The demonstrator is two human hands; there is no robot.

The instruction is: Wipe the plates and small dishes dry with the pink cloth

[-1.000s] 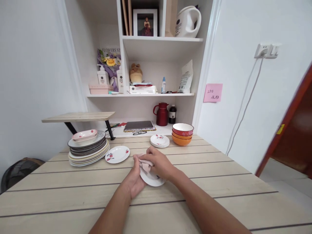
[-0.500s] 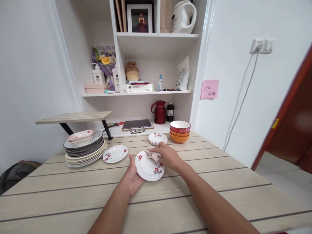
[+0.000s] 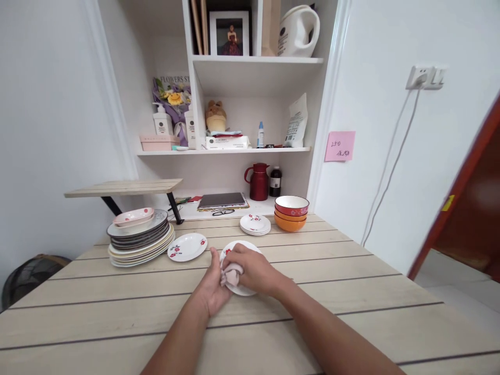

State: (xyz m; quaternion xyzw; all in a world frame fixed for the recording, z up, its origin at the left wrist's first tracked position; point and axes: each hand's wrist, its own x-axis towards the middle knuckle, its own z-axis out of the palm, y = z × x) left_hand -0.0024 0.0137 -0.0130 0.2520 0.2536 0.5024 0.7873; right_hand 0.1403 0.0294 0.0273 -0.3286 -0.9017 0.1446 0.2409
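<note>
1. Wooden table, lower half of the frame: every dish in view sits on it, and you work at its middle.
2. Tall stack of large plates, left of centre, with a pink dish on top: it sits well apart from your hands. Whether it has been wiped cannot be told.
3. Three nested bowls, red over orange, upper centre-right: they too sit apart from your hands.
4. Short stack of flowered plates, just left of the bowls: it matches the one in hand and is squared up. It is probably the finished pile, though the frame does not prove it.
5. Single flowered plate, lying alone just left of your hands, near the tall stack: wiped or waiting, you cannot tell.
6. Small flowered plate, centre frame, held just above the table and mostly hidden by your hands: its wipe looks half done.
7. Your left hand is closed on that plate, thumb over the near-left rim, palm underneath.
8. Your right hand has its fingers clenched round the cloth and pressed onto the plate's face.
9. Pinkish cloth, bunched between your two hands.
</note>
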